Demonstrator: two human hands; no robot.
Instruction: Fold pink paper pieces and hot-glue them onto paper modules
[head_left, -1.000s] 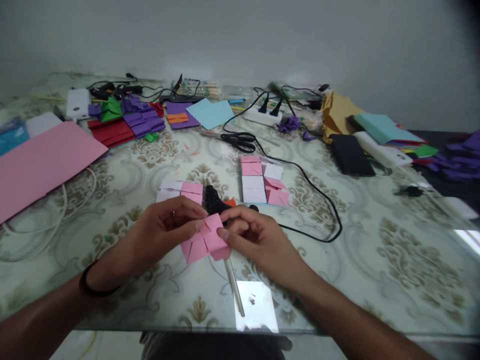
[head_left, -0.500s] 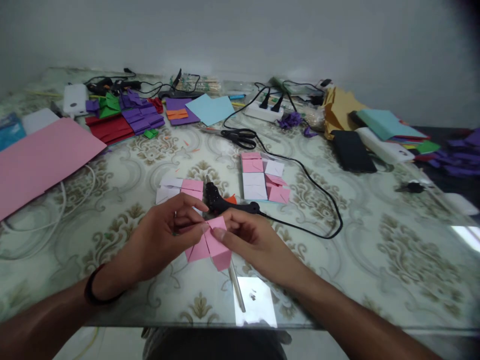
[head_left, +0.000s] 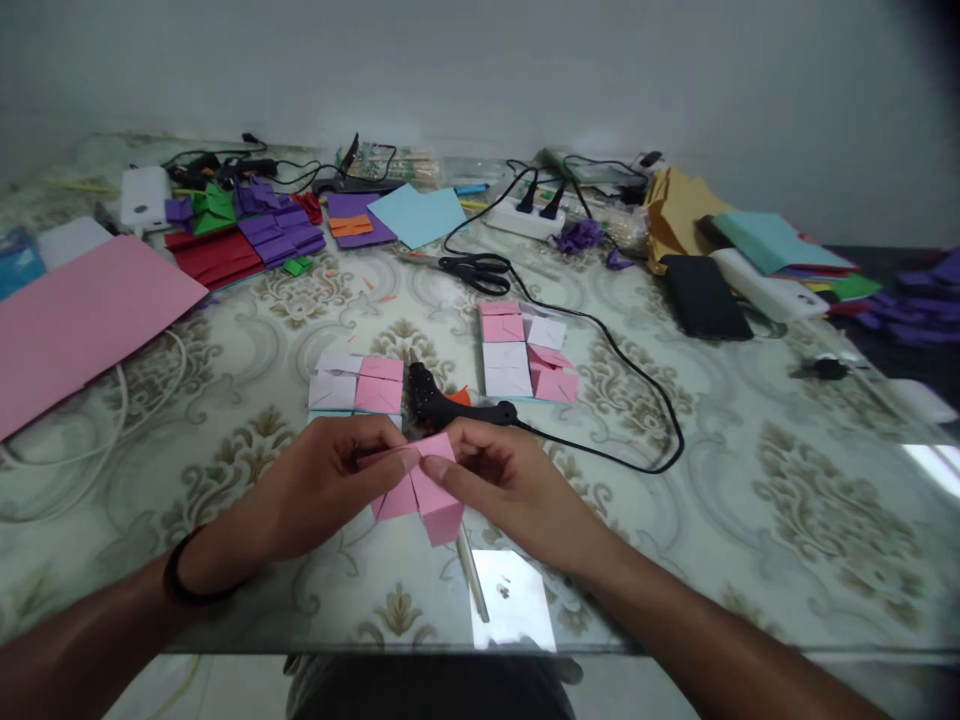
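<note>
A folded piece of pink paper (head_left: 435, 490) is pinched between both hands above the near part of the table. My left hand (head_left: 330, 485) is closed on its left side, thumb on top. On the other side, my right hand (head_left: 517, 490) grips it with the thumb pressed on its upper face; the fingers behind are partly hidden. Just beyond the hands lies a black hot glue gun (head_left: 450, 405) with an orange trigger. Folded pink-and-white paper squares (head_left: 356, 385) lie behind my left hand, and another such group (head_left: 506, 365) sits farther right.
A silver stick-like object (head_left: 472, 580) lies near the front edge. Black scissors (head_left: 480, 270) and a white power strip (head_left: 525, 217) are farther back. Pink sheets (head_left: 97, 320) cover the left side; a black phone (head_left: 706, 297) lies right. The glue gun's cable (head_left: 637, 370) loops across the table.
My left hand's raised fingers have come down and curled in behind the pink paper. The right hand keeps nearly the same hold. The view has shifted slightly.
</note>
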